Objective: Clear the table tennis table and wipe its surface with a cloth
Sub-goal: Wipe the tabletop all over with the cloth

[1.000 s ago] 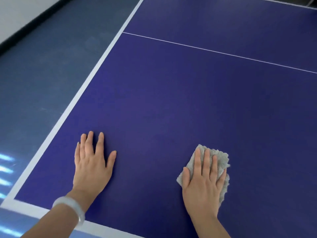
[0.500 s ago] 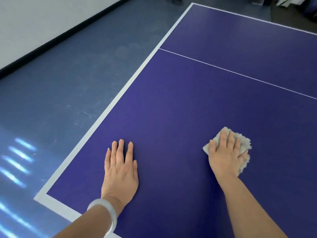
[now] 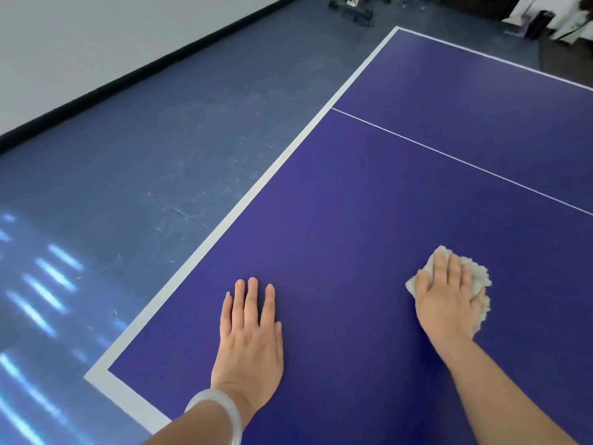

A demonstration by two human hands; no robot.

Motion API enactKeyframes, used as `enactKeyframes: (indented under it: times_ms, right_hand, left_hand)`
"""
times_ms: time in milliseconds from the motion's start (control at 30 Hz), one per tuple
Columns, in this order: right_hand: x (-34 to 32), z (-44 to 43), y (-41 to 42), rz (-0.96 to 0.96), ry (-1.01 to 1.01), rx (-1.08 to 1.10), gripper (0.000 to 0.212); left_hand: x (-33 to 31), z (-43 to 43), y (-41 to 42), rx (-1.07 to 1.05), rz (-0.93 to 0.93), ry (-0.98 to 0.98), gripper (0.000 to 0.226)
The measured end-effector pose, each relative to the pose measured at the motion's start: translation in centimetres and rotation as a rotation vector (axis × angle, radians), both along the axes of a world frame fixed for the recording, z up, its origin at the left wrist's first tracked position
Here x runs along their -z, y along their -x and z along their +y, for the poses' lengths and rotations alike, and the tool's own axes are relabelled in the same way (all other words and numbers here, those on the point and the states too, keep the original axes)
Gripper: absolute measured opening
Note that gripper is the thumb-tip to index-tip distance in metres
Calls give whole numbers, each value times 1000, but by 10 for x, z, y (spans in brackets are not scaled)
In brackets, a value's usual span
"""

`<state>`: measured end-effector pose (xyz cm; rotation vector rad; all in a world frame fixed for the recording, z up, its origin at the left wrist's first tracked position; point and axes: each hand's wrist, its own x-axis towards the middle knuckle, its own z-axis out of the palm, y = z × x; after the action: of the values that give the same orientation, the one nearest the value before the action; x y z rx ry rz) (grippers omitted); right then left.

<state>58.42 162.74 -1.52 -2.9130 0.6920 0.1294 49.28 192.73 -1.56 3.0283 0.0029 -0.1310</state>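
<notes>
The purple table tennis table (image 3: 369, 194) with white border lines fills the right of the head view. My left hand (image 3: 248, 335) lies flat on its surface near the front left corner, fingers straight and together, a pale bangle on the wrist. My right hand (image 3: 447, 297) presses flat on a crumpled grey cloth (image 3: 479, 277) further right on the table. The cloth sticks out beyond the fingertips and on the hand's right side.
The table's left edge (image 3: 256, 187) runs diagonally, with grey-blue floor (image 3: 144, 175) beyond it and a white wall with a black skirting at far left. Dark equipment (image 3: 353, 8) and other objects stand on the floor past the table's far end.
My right hand has slid the cloth to the right and away from me across the table. The view has swung left and up, showing more floor and the far end.
</notes>
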Motion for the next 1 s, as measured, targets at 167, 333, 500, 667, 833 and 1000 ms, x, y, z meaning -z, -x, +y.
enactKeyframes:
  times_ms: [167, 333, 500, 667, 833, 1000]
  right_hand:
    - [1, 85, -62, 69, -18, -196, 63]
    - [10, 169, 5, 6, 75, -768, 62]
    - [12, 127, 69, -19, 85, -950, 60]
    - [5, 99, 68, 67, 113, -543, 62]
    - [0, 177, 37, 116, -4, -369, 63]
    - [1, 235, 107, 58, 33, -853, 66]
  left_hand:
    - [3, 1, -1, 8, 0, -7, 59]
    - [0, 3, 0, 21, -3, 30, 56]
    - [-9, 21, 2, 6, -14, 357, 51]
    - [-12, 71, 42, -251, -84, 221, 57]
    - [-4, 96, 65, -358, -41, 85, 68]
    - [4, 97, 63, -355, -44, 76, 65]
